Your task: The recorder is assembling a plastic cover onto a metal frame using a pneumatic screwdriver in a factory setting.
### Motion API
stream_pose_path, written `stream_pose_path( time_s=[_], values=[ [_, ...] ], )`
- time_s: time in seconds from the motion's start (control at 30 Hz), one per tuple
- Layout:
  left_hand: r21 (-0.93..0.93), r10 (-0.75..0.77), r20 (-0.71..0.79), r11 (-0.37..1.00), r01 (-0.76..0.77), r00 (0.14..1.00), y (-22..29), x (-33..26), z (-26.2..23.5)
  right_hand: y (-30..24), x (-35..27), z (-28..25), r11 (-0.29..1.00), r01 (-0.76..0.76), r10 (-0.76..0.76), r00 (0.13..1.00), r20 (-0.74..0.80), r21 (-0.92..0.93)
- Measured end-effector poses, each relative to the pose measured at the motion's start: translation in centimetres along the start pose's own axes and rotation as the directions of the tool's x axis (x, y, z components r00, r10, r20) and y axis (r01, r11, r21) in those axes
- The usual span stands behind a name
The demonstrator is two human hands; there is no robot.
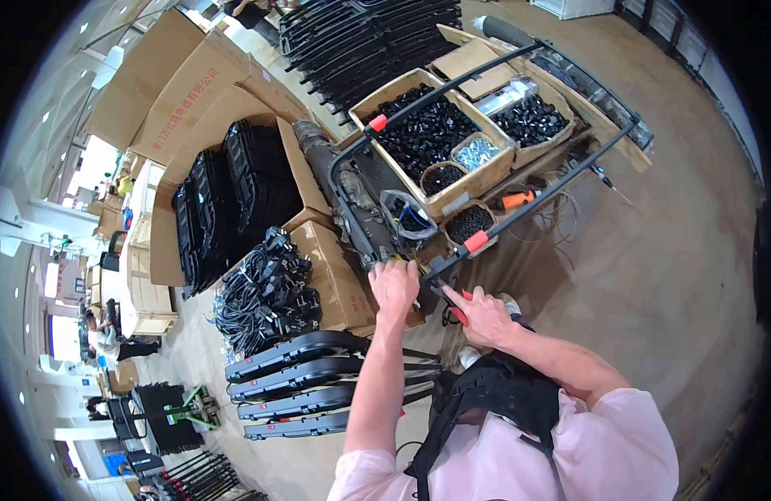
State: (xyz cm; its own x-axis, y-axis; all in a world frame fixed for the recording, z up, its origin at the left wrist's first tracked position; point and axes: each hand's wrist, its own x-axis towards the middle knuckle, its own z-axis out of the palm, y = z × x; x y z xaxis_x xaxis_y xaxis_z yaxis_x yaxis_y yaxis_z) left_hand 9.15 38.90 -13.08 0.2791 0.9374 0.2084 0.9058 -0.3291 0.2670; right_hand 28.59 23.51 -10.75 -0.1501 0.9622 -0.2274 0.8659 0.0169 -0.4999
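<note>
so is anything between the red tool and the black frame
Nothing visible: the red-handled tool in the right hand points at the near end of the black frame, with the left hand off to its left.

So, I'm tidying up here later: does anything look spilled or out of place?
The black cables to the left of the left hand lie in a tangled heap, which looks messy against the neatly lined-up long black parts. I see no clear spill.
</note>
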Motion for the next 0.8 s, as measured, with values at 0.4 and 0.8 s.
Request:
stream_pose_path(
  time_s=[0.4,0.8],
  values=[
    [-0.121,0.112,0.267,0.989,-0.083,0.957,-0.7,1.3,3.4,-4.4,0.1,4.3,0.97,-0.211,0.185,0.963,-0.197,-0.122],
    [-0.124,-0.003,0.299,0.991,0.042,0.954,-0.6,1.9,4.0,-7.0,1.6,6.6,0.902,-0.312,0.245,0.939,-0.242,-0.297]
  ],
)
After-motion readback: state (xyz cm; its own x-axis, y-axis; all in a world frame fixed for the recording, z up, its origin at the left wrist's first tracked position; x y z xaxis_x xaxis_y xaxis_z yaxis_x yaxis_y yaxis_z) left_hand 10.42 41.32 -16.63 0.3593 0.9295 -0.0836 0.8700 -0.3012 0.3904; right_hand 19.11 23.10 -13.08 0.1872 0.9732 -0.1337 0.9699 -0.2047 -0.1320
